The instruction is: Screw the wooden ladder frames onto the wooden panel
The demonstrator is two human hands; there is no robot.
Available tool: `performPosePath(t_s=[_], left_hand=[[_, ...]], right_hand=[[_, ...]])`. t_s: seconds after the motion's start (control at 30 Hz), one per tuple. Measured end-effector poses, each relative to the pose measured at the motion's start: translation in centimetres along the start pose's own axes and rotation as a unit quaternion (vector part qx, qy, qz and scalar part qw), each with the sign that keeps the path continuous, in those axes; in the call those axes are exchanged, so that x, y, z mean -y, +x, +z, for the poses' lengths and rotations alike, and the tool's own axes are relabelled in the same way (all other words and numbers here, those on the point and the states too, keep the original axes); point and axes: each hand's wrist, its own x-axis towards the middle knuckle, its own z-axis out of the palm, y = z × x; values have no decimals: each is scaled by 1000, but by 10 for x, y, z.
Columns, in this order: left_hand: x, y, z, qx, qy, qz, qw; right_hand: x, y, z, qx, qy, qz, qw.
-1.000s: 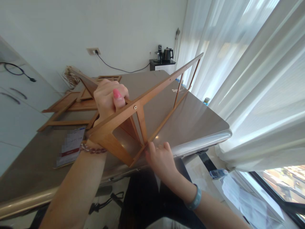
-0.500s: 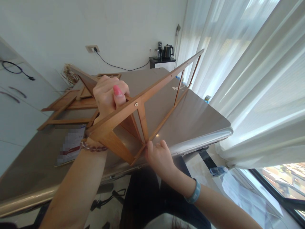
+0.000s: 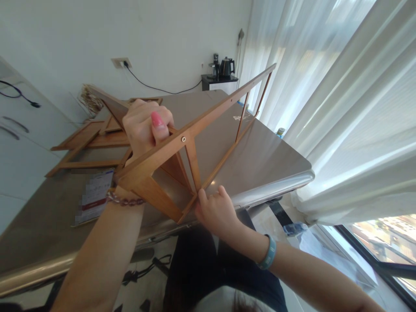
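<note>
A long wooden frame [image 3: 221, 111] of brown slats stands tilted on the grey-brown table [image 3: 266, 156], running from the near edge toward the window. My left hand [image 3: 144, 125] is closed round its upper rail near a screw, thumb on top. My right hand [image 3: 216, 210] sits at the table's near edge, fingers pinched against the frame's lower rail where an upright meets it. Whether the fingers hold some small part is hidden.
More wooden frame pieces [image 3: 87, 145] lie on the table's far left. A printed leaflet [image 3: 92, 197] lies near my left wrist. A kettle [image 3: 226, 67] stands on a small cabinet by the wall. White curtains [image 3: 341, 108] hang to the right.
My right hand crept up and left along the table edge to the frame's lower joint. The view drifted slightly; the left hand kept its grip.
</note>
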Motion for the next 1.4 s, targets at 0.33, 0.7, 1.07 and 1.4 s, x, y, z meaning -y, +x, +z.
performPosePath(t_s=[0.33,0.7,1.07,1.4], left_hand=[[7,-1,1,-21,37,75,996],[15,-1,11,-74,8,100,992],[14,1,11,-78,16,106,991],[16,1,13,-78,19,82,993]], right_hand=[[3,6,5,77,-53,-104,990],[-15,4,13,44,-15,-122,991],[-32,15,7,47,25,-160,986],[-38,19,7,66,36,-190,979]])
